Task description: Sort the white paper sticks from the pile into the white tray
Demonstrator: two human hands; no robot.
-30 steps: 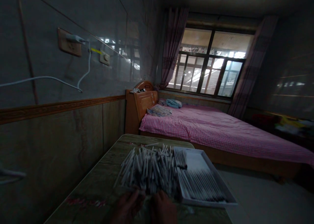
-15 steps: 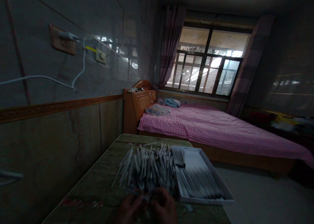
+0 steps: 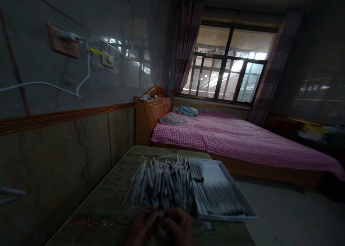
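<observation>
My left hand [image 3: 142, 226] and my right hand [image 3: 178, 225] are close together at the table's near side. Between their pinched fingers is a thin pale stick [image 3: 147, 210], lying roughly level; its right end is hidden by the fingers. Just beyond them spreads a loose pile of pale sticks [image 3: 161, 181] with dark parts low in the heap. A shallow white box [image 3: 214, 172] stands right of the pile. Inside it, sticks lie side by side in a row [image 3: 221, 199], and a smaller bunch [image 3: 197, 171] rests in its far left corner.
The green patterned table [image 3: 107, 195] runs along a tiled wall [image 3: 107, 23] at the left, which has a socket with a plug and cable [image 3: 64, 41]. Beyond the table is a bed [image 3: 215, 134] with a pink checked cover, under a window [image 3: 226, 66].
The view has shifted slightly. Both hands stay almost in place, with the right fingers moved a little against the stick. The pile and the box look the same.
</observation>
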